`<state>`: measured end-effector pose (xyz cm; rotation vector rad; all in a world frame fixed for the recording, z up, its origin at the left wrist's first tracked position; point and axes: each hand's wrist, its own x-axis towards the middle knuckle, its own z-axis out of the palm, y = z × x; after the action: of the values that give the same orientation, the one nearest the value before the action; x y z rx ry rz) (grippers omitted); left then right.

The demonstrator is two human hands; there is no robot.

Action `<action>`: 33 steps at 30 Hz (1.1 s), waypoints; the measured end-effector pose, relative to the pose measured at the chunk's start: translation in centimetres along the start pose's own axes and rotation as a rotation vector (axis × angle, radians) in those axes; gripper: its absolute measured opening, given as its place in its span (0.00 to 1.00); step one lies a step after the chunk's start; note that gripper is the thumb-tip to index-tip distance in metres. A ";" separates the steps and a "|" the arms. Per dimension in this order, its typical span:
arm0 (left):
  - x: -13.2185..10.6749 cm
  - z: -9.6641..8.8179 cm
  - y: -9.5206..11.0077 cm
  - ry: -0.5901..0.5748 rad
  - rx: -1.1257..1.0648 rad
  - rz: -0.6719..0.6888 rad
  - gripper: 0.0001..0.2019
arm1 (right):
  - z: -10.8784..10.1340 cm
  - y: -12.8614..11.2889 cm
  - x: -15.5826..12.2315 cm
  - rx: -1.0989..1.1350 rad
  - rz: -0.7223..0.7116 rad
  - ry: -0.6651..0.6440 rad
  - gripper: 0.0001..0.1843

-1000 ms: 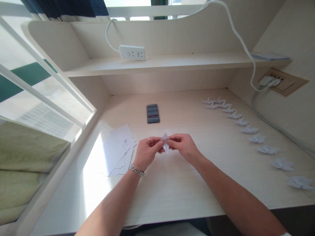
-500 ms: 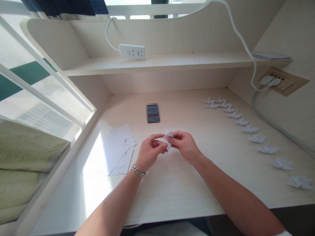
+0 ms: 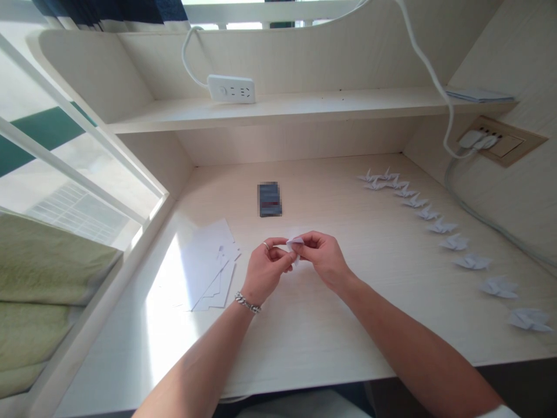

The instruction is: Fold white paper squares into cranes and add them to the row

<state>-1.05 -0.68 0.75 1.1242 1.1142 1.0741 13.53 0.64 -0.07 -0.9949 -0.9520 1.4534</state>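
Note:
Both hands meet over the middle of the pale wooden desk (image 3: 304, 337), pinching a small folded piece of white paper (image 3: 295, 242). My left hand (image 3: 266, 268), with a ring and a chain bracelet, grips the paper's left side between thumb and fingers. From the right, my right hand (image 3: 322, 258) closes its fingertips on the paper's top. Most of the paper is hidden by the fingers. A loose stack of white paper sheets (image 3: 204, 267) lies just left of my left hand.
Several folded white paper cranes (image 3: 452, 241) lie in a curved row along the desk's right side. A dark phone (image 3: 269, 199) lies flat behind the hands. A white power strip (image 3: 230, 89) sits on the shelf, its cable running to a wall socket (image 3: 496, 139). A window is at left.
The folded paper stood as an upright point between the fingers a second ago; it is now bent lower and more covered by both hands. The hands shifted slightly away from me.

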 end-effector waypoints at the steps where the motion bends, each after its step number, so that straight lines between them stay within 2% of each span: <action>1: 0.0 0.1 0.0 0.008 -0.006 -0.003 0.20 | 0.0 0.1 0.0 0.002 -0.005 0.001 0.15; 4: -0.2 0.2 0.1 0.014 -0.028 -0.032 0.17 | 0.0 0.2 0.1 0.006 -0.014 0.017 0.15; 11: -0.6 0.5 0.4 -0.111 0.023 -0.165 0.13 | -0.1 0.2 0.2 -0.069 -0.070 0.112 0.15; 16: -0.5 0.3 0.2 -0.161 -0.010 -0.182 0.11 | 0.0 0.1 0.2 -0.019 -0.062 0.134 0.15; 21: -0.5 0.1 0.1 -0.254 0.064 -0.165 0.09 | -0.2 -0.1 0.3 0.017 -0.049 0.147 0.14; 28: -0.5 0.2 0.4 -0.206 0.025 -0.167 0.13 | 0.0 -0.2 0.1 -0.010 -0.059 0.109 0.13; 33: -0.4 -0.5 0.4 -0.289 0.150 -0.139 0.10 | 0.0 -0.2 0.2 0.034 -0.023 0.111 0.13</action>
<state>-1.60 -0.95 1.16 1.2561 1.0367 0.7032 13.55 0.85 0.07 -1.0250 -0.8534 1.3767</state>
